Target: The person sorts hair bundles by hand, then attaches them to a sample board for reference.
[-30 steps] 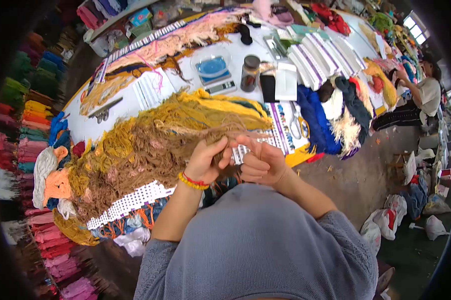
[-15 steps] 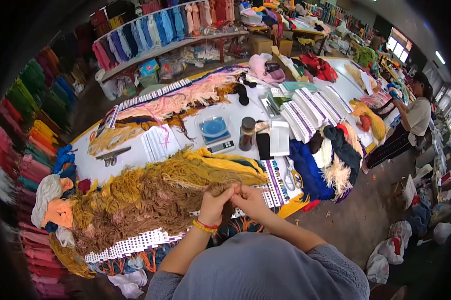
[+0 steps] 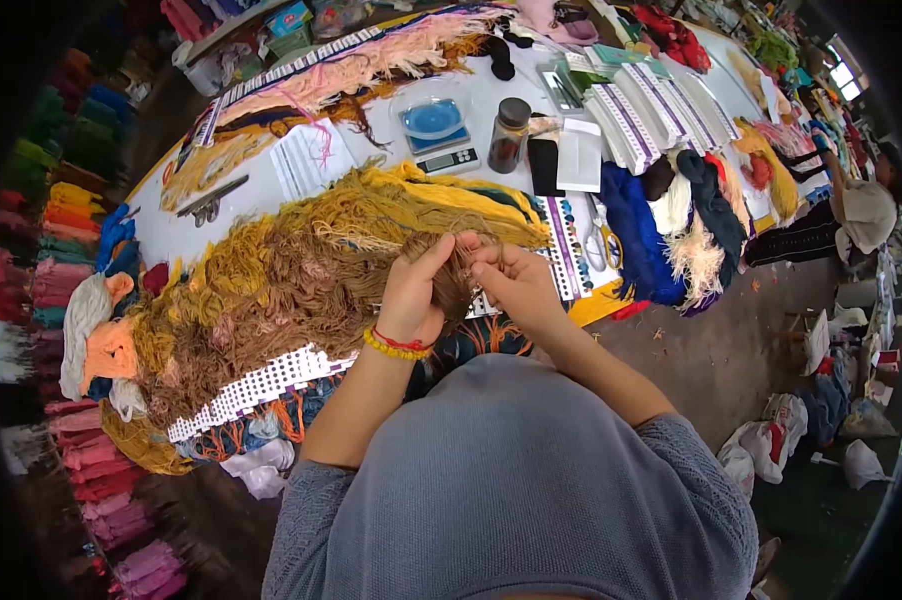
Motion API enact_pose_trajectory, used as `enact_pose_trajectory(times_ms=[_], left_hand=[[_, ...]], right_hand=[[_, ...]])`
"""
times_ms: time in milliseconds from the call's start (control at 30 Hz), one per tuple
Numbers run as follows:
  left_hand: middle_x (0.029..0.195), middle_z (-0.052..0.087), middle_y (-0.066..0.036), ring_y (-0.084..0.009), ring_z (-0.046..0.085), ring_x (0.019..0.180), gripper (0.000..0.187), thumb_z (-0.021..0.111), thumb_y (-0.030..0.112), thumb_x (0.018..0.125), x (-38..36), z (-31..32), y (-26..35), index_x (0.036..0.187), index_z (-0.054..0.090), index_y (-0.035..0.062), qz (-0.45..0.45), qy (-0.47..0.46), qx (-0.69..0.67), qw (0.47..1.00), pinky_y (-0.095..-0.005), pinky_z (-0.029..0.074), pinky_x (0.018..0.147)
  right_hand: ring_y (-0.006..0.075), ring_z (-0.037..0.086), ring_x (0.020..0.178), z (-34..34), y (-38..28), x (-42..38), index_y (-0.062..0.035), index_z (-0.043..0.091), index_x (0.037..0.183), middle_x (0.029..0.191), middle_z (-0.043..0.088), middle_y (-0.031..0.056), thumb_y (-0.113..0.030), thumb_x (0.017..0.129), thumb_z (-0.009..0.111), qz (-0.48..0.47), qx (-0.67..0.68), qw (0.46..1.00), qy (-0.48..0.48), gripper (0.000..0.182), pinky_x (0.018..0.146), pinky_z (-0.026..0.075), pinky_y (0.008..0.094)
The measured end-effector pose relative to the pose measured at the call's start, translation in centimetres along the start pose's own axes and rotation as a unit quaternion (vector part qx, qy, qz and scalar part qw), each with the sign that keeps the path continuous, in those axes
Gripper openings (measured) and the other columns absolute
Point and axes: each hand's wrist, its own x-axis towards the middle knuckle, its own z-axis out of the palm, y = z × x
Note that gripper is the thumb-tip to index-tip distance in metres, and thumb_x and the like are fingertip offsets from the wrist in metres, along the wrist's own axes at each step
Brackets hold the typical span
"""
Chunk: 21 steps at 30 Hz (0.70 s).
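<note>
A bundle of brown thread is held between both hands over the table's near edge. My left hand, with red and yellow bracelets at the wrist, grips its left side. On the right side my right hand pinches the strands. Brown yarn lies in a tangled heap to the left, with mustard yarn behind it. White cards with rows of dark dots stick out below the heap. More dotted cards lie just right of my right hand.
Scissors lie right of the cards, beside blue yarn. Behind the hands stand a dark-lidded jar and a scale bearing a container. Another person stands at the far right. Coloured skeins hang at left.
The view has tilted down, so the table appears higher. The hands are somewhat farther apart, and more of the brown thread shows between them.
</note>
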Motion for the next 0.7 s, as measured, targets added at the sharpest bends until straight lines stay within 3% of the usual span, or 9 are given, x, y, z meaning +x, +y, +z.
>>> enact_pose_trajectory(times_ms=[167, 333, 433, 633, 700], left_hand=[[0.092, 0.060, -0.008, -0.0159, 0.057, 0.081, 0.022, 0.054, 0.011, 0.083, -0.12, -0.39, -0.23, 0.101, 0.056, -0.0025, 0.013, 0.007, 0.006, 1.000, -0.0280, 0.047, 0.071], [0.092, 0.061, -0.007, -0.0148, 0.058, 0.084, 0.030, 0.057, 0.002, 0.078, -0.36, -0.67, -0.54, 0.108, 0.053, -0.0018, 0.039, -0.020, 0.062, 0.997, -0.0276, 0.046, 0.075], [0.091, 0.060, -0.006, -0.0121, 0.057, 0.079, 0.028, 0.057, 0.001, 0.079, -0.63, -0.32, -0.39, 0.107, 0.053, -0.0028, 0.038, -0.019, 0.045, 0.998, -0.0240, 0.047, 0.070], [0.078, 0.058, -0.004, -0.0139, 0.055, 0.072, 0.027, 0.054, 0.007, 0.082, -0.68, -0.77, -0.29, 0.107, 0.052, -0.0039, 0.030, -0.019, 0.040, 0.999, -0.0269, 0.045, 0.070], [0.074, 0.056, -0.003, -0.0141, 0.054, 0.070, 0.026, 0.051, 0.010, 0.084, -0.65, -0.77, -0.10, 0.105, 0.053, -0.0042, 0.019, -0.023, 0.035, 0.999, -0.0273, 0.044, 0.069]], right_hand=[[0.0016, 0.044, 0.049, 0.00, 0.22, -0.10, -0.0032, 0.055, 0.085, 0.066, 0.057, -0.0015, -0.011, 0.082, 0.056, 0.000, 0.010, 1.000, 0.000, 0.008, 0.044, 0.034, 0.0149], [0.0015, 0.042, 0.048, 0.29, -0.23, -0.45, -0.0034, 0.055, 0.084, 0.061, 0.050, -0.0043, -0.010, 0.082, 0.055, -0.005, 0.008, 1.000, 0.000, 0.007, 0.043, 0.033, 0.0150], [0.0016, 0.045, 0.055, -0.10, -0.26, -0.57, -0.0009, 0.053, 0.083, 0.067, 0.053, -0.0024, -0.008, 0.083, 0.053, 0.006, 0.005, 1.000, -0.010, 0.007, 0.048, 0.036, 0.0155], [0.0035, 0.046, 0.053, 0.29, -0.38, -0.81, -0.0018, 0.052, 0.080, 0.067, 0.053, -0.0002, -0.006, 0.082, 0.053, -0.036, 0.008, 0.999, 0.006, 0.005, 0.047, 0.035, 0.0172], [0.0042, 0.044, 0.050, -0.10, 0.16, -0.67, -0.0029, 0.052, 0.081, 0.064, 0.051, -0.0001, -0.009, 0.083, 0.050, 0.003, 0.020, 1.000, 0.004, 0.007, 0.045, 0.034, 0.0177]])
